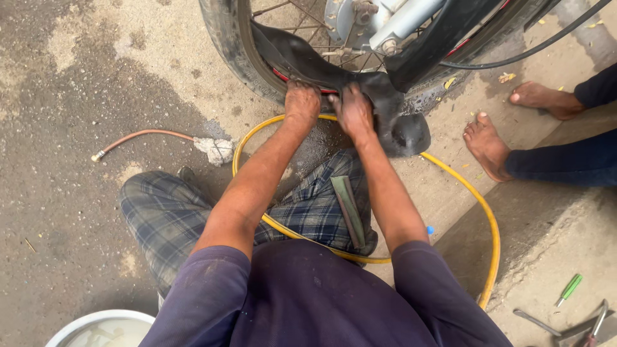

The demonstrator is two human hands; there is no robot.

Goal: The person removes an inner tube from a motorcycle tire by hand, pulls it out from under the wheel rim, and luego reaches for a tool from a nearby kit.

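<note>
We've got the black inner tube (pixel 379 96) hanging out of the motorcycle wheel (pixel 241 48) at its lowest point, right in front of our knees. Left hand (pixel 302 103) and right hand (pixel 352 112) sit side by side on it, fingers curled down over the rubber where it meets the tyre edge; both closed on the tube, tho how tight we can't tell. Hands are low bc that's where the tube spills free of the rim; the loose fold sags to the right of the right hand, touching the ground.

A flat metal tyre lever (pixel 349 212) rests on our checked lap, near to hand. The yellow hose (pixel 479 205) loops round our legs, the orange hose (pixel 144 135) w/ a rag on it lies off left. Another person's bare feet (pixel 488 144) stand close on the right, by the kerb, so room is tight there; left side is open ground. Green screwdriver (pixel 569 289) & pliers (pixel 594 328) lie lower right, white basin (pixel 96 321) lower left.
</note>
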